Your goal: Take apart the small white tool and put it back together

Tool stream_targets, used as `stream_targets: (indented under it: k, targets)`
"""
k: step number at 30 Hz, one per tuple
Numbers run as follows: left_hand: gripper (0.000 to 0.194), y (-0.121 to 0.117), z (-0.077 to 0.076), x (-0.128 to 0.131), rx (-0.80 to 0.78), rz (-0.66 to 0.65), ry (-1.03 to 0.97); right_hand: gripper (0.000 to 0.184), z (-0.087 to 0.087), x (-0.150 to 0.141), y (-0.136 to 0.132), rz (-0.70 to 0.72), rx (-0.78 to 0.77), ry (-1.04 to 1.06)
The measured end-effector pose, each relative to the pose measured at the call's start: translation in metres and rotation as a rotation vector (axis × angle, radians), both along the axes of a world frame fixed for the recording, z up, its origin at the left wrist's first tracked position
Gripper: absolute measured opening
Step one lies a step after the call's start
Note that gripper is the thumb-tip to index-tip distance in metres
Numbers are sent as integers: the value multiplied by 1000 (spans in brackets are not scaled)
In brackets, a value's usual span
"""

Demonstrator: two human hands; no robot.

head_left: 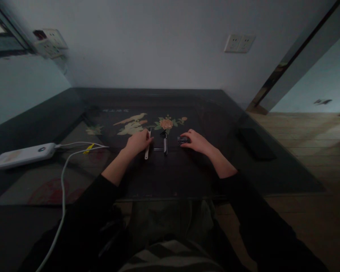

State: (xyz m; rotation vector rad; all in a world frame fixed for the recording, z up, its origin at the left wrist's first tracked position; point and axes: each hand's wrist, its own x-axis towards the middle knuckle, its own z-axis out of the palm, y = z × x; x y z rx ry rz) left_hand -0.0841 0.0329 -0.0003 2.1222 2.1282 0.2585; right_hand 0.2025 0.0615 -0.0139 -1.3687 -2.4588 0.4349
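Note:
My left hand (138, 141) is closed around the upper part of a thin, pale, flat stick (147, 152) with a small hole near its lower end. My right hand (197, 141) pinches a small dark, shiny, ridged object (182, 140) at the tabletop; its exact kind is unclear. Between the hands lies a narrow black-and-silver piece (166, 146), pointing away from me. A thin metal rod (158, 149) sticks out to its left, and a small black part (163, 133) is at its far end. Neither hand touches these middle pieces.
The dark glossy table (170, 177) bears a bird-and-flower picture (166, 124). On the left lies a white power bank (22, 155) with a white cable (63, 185) and yellow tag (88, 148). A dark flat object (256, 144) lies right. Behind is a wall with sockets (239, 43).

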Motion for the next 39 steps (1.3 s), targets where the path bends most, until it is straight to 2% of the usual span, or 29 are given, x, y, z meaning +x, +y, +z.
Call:
stream_targets:
  k: [4, 13, 22, 39]
  targets:
    - [20, 2, -5, 3, -20, -89, 19, 45, 0, -1, 0, 0, -3, -5]
    - [18, 4, -7, 1, -6, -85, 7, 45, 1, -1, -1, 0, 2, -11]
    - [17, 12, -15, -7, 40, -163, -61, 47, -1, -2, -1, -9, 15, -22]
    - [15, 13, -15, -11, 37, -216, -95, 46, 0, -1, 0, -8, -7, 24]
